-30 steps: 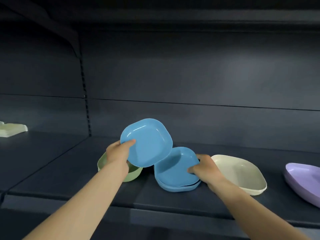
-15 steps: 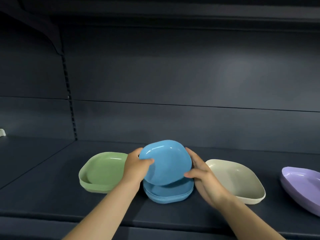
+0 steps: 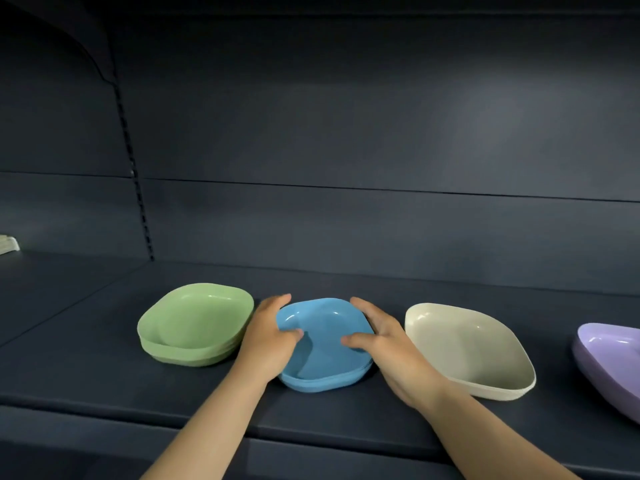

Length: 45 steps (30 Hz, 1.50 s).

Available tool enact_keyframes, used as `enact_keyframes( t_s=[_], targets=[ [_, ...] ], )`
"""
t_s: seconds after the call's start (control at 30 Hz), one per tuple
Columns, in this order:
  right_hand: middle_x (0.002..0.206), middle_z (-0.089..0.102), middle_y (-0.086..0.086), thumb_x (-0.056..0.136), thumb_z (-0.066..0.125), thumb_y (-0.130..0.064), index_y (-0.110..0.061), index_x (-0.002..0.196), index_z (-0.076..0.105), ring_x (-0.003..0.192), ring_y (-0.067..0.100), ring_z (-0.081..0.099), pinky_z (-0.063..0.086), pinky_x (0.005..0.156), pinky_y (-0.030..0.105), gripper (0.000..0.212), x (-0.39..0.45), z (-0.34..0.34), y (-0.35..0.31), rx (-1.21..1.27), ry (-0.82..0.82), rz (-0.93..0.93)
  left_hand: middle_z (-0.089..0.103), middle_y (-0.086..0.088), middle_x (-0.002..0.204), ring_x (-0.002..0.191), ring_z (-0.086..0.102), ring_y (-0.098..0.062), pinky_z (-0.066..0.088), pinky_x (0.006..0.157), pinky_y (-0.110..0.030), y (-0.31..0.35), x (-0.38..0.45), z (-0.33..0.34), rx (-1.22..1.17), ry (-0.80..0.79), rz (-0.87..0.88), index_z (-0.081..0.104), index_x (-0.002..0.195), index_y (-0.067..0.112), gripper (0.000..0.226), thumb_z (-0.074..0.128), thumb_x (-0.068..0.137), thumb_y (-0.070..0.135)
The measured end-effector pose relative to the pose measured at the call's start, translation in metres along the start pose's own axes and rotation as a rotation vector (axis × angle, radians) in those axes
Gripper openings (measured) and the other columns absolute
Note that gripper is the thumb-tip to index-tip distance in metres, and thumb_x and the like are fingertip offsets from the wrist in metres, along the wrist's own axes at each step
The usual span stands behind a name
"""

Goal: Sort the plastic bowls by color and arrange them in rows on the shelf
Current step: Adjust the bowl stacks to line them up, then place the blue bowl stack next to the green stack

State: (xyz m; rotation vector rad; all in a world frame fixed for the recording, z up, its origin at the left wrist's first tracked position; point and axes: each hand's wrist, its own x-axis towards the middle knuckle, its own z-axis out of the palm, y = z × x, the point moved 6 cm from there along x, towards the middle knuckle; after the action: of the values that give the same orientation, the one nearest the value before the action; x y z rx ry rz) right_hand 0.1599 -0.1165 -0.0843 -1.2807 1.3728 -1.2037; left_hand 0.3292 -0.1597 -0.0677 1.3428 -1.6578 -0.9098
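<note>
Currently we list: left hand (image 3: 268,336) and right hand (image 3: 382,341), each pinching a side rim of the blue bowl stack (image 3: 323,344), thumbs inside, fingers outside, likely squaring the top bowl into its nest. Stack sits between both hands, near the shelf (image 3: 86,368) front edge. Green stack (image 3: 195,325) just left; cream bowl (image 3: 467,349) right; purple bowl (image 3: 609,358) toward the right end.

Green stack (image 3: 195,325) crowds left (shelf (image 3: 346,282) behind open).
</note>
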Motion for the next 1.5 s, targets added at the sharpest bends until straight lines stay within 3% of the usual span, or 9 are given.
enact_keyframes(
  t_s=[0.07, 0.2, 0.4, 0.57, 0.7, 0.93, 1.2, 1.33, 1.5],
  targets=[
    [0.119, 0.061, -0.012, 0.083, 0.063, -0.005, -0.026, 0.139, 0.043, 0.11, 0.004, 0.057, 0.044, 0.095, 0.021, 0.063, 0.0, -0.001, -0.001, -0.018, 0.025, 0.006, 0.05, 0.017, 0.085, 0.094, 0.048, -0.014, 0.037, 0.071, -0.018, -0.002, -0.002, 0.004, -0.053, -0.081, -0.06, 0.051, 0.085, 0.033, 0.037, 0.06, 0.084, -0.003],
    [0.117, 0.062, -0.01, 0.085, 0.059, -0.002, -0.025, 0.141, 0.041, 0.109, 0.007, 0.058, 0.045, 0.092, 0.021, 0.063, 0.001, -0.002, 0.0, -0.046, 0.041, 0.004, 0.055, 0.009, 0.109, 0.102, 0.05, -0.01, 0.034, 0.085, -0.021, -0.004, -0.001, 0.004, -0.083, -0.083, -0.092, 0.049, 0.135, 0.019, 0.055, 0.063, 0.085, 0.0],
    [0.122, 0.055, -0.012, 0.081, 0.063, -0.003, -0.029, 0.144, 0.034, 0.109, 0.004, 0.054, 0.042, 0.082, 0.015, 0.073, -0.002, 0.0, -0.002, -0.176, 0.044, -0.018, 0.059, 0.002, 0.115, 0.105, 0.054, -0.015, 0.037, 0.086, -0.024, -0.004, -0.001, 0.004, -0.103, -0.076, -0.094, 0.05, 0.135, 0.017, 0.055, 0.064, 0.084, 0.001],
    [0.118, 0.054, -0.013, 0.082, 0.062, -0.003, -0.028, 0.144, 0.035, 0.104, 0.002, 0.055, 0.043, 0.08, 0.014, 0.072, -0.005, 0.0, -0.005, -0.223, 0.071, -0.005, 0.058, 0.011, 0.089, 0.093, 0.052, -0.015, 0.04, 0.071, -0.022, -0.004, 0.003, 0.007, -0.139, -0.09, -0.056, 0.057, 0.09, 0.033, 0.031, 0.061, 0.086, 0.002],
    [0.132, 0.052, -0.007, 0.084, 0.065, -0.01, -0.024, 0.146, 0.034, 0.116, 0.008, 0.053, 0.043, 0.097, 0.022, 0.07, -0.012, 0.002, -0.012, -0.206, 0.12, 0.021, 0.051, 0.003, 0.132, 0.114, 0.047, -0.012, 0.033, 0.089, -0.023, 0.0, 0.003, 0.005, -0.067, -0.086, -0.029, 0.047, 0.138, 0.018, 0.05, 0.06, 0.09, 0.014],
    [0.148, 0.039, 0.005, 0.088, 0.064, -0.014, -0.007, 0.144, 0.037, 0.137, 0.014, 0.036, 0.028, 0.106, 0.022, 0.062, -0.045, -0.034, -0.066, -0.151, 0.2, -0.01, 0.045, 0.001, 0.144, 0.133, 0.04, -0.018, 0.031, 0.107, -0.032, 0.064, 0.006, -0.003, 0.36, -0.096, 0.241, 0.046, 0.138, 0.02, 0.05, 0.056, 0.092, 0.036],
    [0.143, 0.039, -0.001, 0.088, 0.059, -0.028, -0.022, 0.14, 0.041, 0.134, 0.018, 0.033, 0.029, 0.103, 0.023, 0.055, -0.142, -0.164, -0.097, -1.137, 0.203, -0.086, 0.032, 0.009, 0.148, 0.137, 0.031, -0.012, 0.029, 0.107, -0.028, 0.179, -0.045, 0.096, 0.679, -0.396, 0.573, 0.035, 0.143, 0.025, 0.057, 0.054, 0.091, 0.042],
    [0.139, 0.043, 0.0, 0.087, 0.059, -0.036, -0.023, 0.137, 0.044, 0.131, 0.024, 0.036, 0.035, 0.106, 0.038, 0.054, -0.207, -0.255, -0.086, -1.377, 0.218, 0.04, 0.03, 0.009, 0.148, 0.136, 0.032, -0.013, 0.032, 0.107, -0.032, 0.239, -0.091, 0.175, 0.651, -0.432, 0.665, 0.034, 0.142, 0.028, 0.057, 0.055, 0.091, 0.043],
    [0.149, 0.032, 0.002, 0.088, 0.058, -0.044, -0.024, 0.143, 0.037, 0.141, 0.023, 0.022, 0.023, 0.114, 0.04, 0.062, -0.288, -0.39, -0.072, -1.503, 0.246, 0.125, 0.032, 0.01, 0.146, 0.129, 0.041, -0.015, 0.036, 0.098, -0.029, 0.309, -0.154, 0.286, 0.556, -0.45, 0.703, 0.035, 0.141, 0.028, 0.055, 0.054, 0.091, 0.041]
  ],
)
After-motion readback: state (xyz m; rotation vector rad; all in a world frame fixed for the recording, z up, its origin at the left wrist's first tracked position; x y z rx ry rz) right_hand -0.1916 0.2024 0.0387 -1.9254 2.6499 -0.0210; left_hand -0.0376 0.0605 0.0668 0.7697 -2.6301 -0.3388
